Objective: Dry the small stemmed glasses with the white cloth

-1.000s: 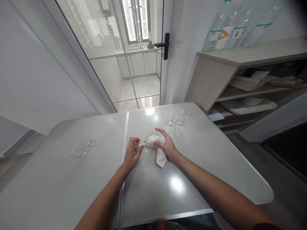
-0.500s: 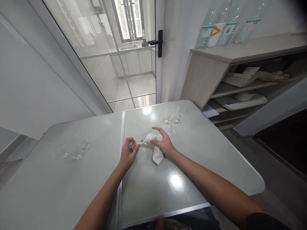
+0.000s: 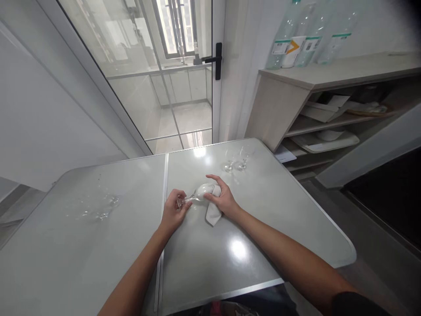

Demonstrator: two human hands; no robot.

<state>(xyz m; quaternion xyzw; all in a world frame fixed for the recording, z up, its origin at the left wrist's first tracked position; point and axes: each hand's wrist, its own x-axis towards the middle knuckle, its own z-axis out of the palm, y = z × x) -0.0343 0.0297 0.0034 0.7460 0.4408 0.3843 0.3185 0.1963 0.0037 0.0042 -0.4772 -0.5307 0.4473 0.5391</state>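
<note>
A clear wine glass (image 3: 201, 191) lies sideways in the air or just over the table, its bowl to the right. My left hand (image 3: 175, 208) is closed around its foot and lower stem. My right hand (image 3: 224, 197) grips a white cloth (image 3: 213, 214) against the bowl, thumb on the near side and index finger stretched out beyond. One end of the cloth hangs toward me. The rim of the glass is hidden by the cloth and fingers.
Two clear stemmed glasses (image 3: 241, 166) stand at the table's far right. More clear glasses (image 3: 102, 215) are on the left part of the table (image 3: 131, 245). Behind are a glass door (image 3: 187, 87) and a shelf unit (image 3: 283, 96) with several plastic bottles (image 3: 312, 46) on top.
The whole view has shifted slightly. Both hands keep nearly the same hold on the wine glass and the cloth; the glass may have turned a little.
</note>
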